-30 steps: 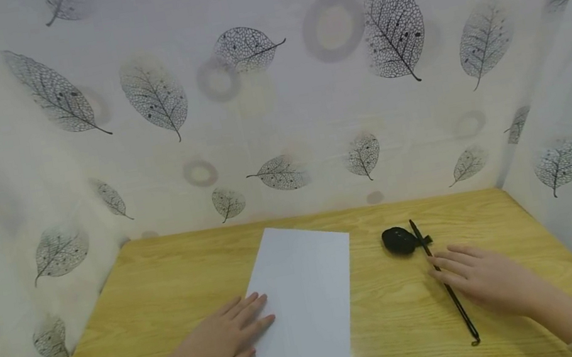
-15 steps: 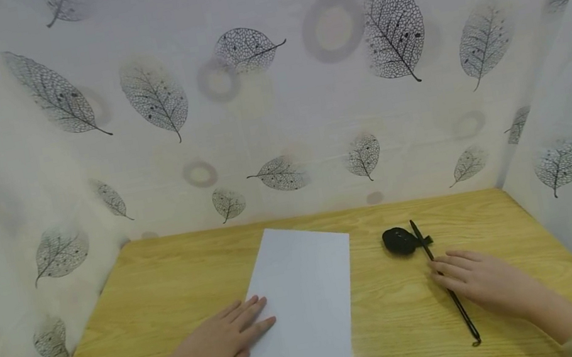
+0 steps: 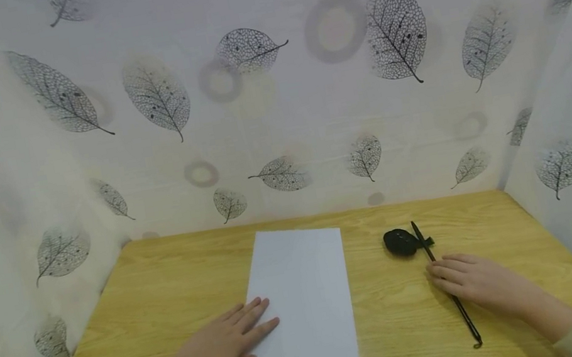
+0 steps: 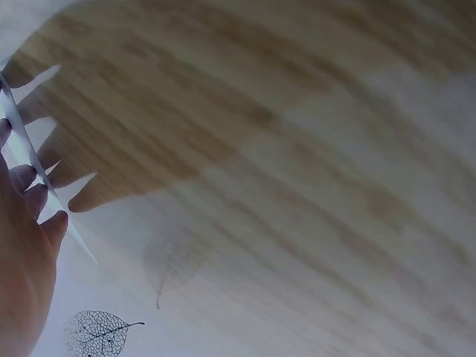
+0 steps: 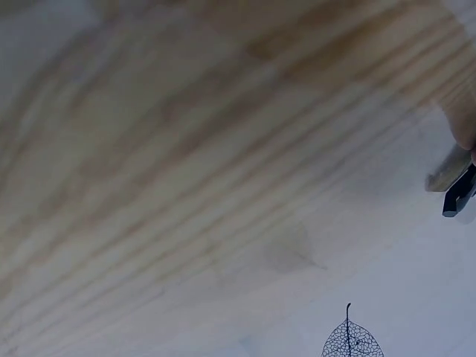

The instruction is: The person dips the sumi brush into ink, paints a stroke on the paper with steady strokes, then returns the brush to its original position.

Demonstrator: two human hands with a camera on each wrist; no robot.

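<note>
A white sheet of paper (image 3: 308,302) lies on the wooden table in the head view, left of centre. My left hand (image 3: 218,350) rests on its left edge, fingers straight and spread. The paper's edge (image 4: 30,152) shows beneath the same fingers in the left wrist view. To the right lies a slim black calligraphy brush (image 3: 466,318) with a small loop at its near end. My right hand (image 3: 479,285) touches the middle of this brush, fingers loosely bent and covering part of it. The brush's far part leans across a small dark, rounded, stone-like object (image 3: 401,242).
The yellow wood-grain table (image 3: 181,267) ends at the back and sides against a pale curtain (image 3: 282,122) printed with dark leaf shapes. Bare wood lies between the paper and the brush.
The paper has turned a little counterclockwise, its far edge shifting left and its near right corner moving right and away. My right hand has slid slightly nearer and left along the brush.
</note>
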